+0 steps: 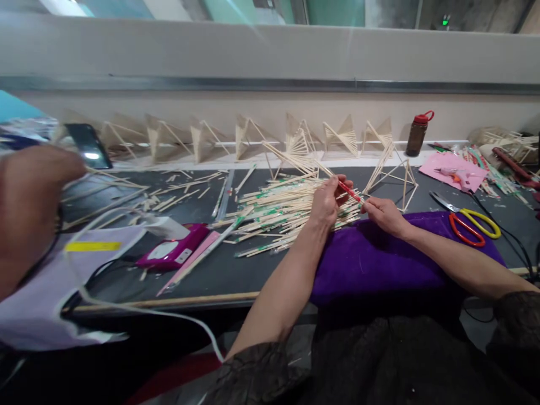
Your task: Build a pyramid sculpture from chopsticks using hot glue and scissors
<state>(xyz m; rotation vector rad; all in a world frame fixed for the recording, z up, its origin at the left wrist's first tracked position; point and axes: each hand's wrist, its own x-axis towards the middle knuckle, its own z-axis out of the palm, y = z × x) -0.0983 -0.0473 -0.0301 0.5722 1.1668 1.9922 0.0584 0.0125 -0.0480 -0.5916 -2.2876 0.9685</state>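
Between my two hands is a pair of wooden chopsticks (349, 190) in a clear wrapper with a red band. My left hand (327, 201) grips it near the middle, with bare stick tips pointing up and left past the fingers. At the other end, the fingers of my right hand (385, 215) pinch the wrapper. Beneath and left of my left hand spreads a pile of chopsticks (270, 216), many in wrappers with green print. A purple cloth (379, 259) lies under my right forearm. Just beyond my right hand stands a stick frame (399, 177).
Several stick structures (248, 138) line the wall. At right are scissors (464, 219), a glue gun (458, 175) on pink paper and a brown bottle (417, 134). A magenta device (172, 247) sits left. Another person's blurred hand (37, 197) and a phone (89, 146) are far left.
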